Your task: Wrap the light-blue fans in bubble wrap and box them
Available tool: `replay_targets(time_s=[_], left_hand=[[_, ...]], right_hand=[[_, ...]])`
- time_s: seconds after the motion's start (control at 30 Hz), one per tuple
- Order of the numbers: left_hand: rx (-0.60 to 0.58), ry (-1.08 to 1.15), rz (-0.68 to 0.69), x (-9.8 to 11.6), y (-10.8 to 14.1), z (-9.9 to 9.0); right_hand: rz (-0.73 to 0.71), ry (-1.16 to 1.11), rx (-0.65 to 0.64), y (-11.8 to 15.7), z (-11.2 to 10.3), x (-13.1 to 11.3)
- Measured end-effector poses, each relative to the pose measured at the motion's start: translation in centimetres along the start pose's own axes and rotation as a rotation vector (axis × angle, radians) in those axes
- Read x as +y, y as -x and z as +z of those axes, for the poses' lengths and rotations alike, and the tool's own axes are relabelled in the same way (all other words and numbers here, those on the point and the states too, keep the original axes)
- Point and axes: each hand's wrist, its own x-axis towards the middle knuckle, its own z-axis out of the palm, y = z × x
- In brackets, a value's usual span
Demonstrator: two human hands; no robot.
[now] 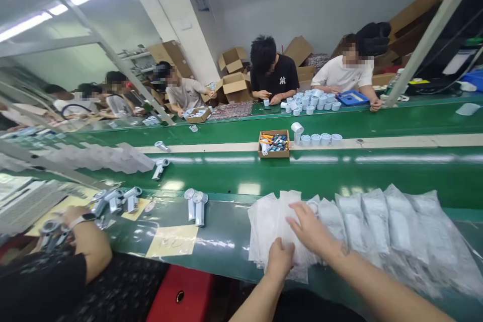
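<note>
My left hand (pixel 279 259) has its fingers closed on the lower part of a translucent plastic bag (pixel 290 206). Above it, my right hand (pixel 307 226) is open, thumb and fingers apart, over the right side of the same bag. Other flat bags (pixel 261 226) lie overlapping just to the left. To the right, several bags (pixel 377 221) with pale blue items inside lean in a row, partly behind my right forearm. Two light-blue, T-shaped housings (pixel 199 206), looking like small hair dryers, stand on the bench left of the bags.
A co-worker's arm (pixel 92 246) reaches among more housings (pixel 115 200) at left. A paper sheet (pixel 173 240) lies on the bench. Beyond are a green conveyor (pixel 226 173), a carton of small parts (pixel 274 153), and white cups (pixel 320 139). People sit opposite.
</note>
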Motion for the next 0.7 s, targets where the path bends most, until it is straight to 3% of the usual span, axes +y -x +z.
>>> replay_targets(time_s=[0.07,0.13,0.2,0.3,0.37,0.43,0.5,0.57,0.7], left_hand=[[0.036,-0.090,0.002,0.0,0.2,-0.2],[0.090,-0.222,0.028,0.5,0.2,-2.4],[0.229,-0.340,0.069,1.7,-0.3,-6.7],[0.574,-0.411,0.082,4.0,-2.2,-15.5],[0.742,-0.458,0.011,5.2,-3.9,-20.8],[0.811,-0.489,-0.085,5.6,-5.8,-24.5],[0.813,-0.507,-0.150,5.3,-7.5,-26.6],[0.780,-0.511,-0.158,4.6,-8.5,-27.4],[0.632,-0.442,-0.044,4.3,-8.6,-26.3]], right_hand=[[-0.014,-0.031,-0.095,2.4,2.3,0.8],[0.009,-0.025,-0.224,4.4,4.8,2.1],[-0.009,-0.007,-0.302,5.6,7.2,3.8],[-0.054,0.012,-0.285,6.0,10.0,5.6],[-0.061,0.021,-0.231,5.8,10.8,6.0],[-0.053,0.017,-0.169,5.7,10.5,5.7],[-0.033,-0.014,-0.091,5.9,9.3,4.9],[-0.009,-0.071,-0.010,6.2,7.5,3.7],[0.135,-0.216,0.160,6.8,3.8,0.4]])
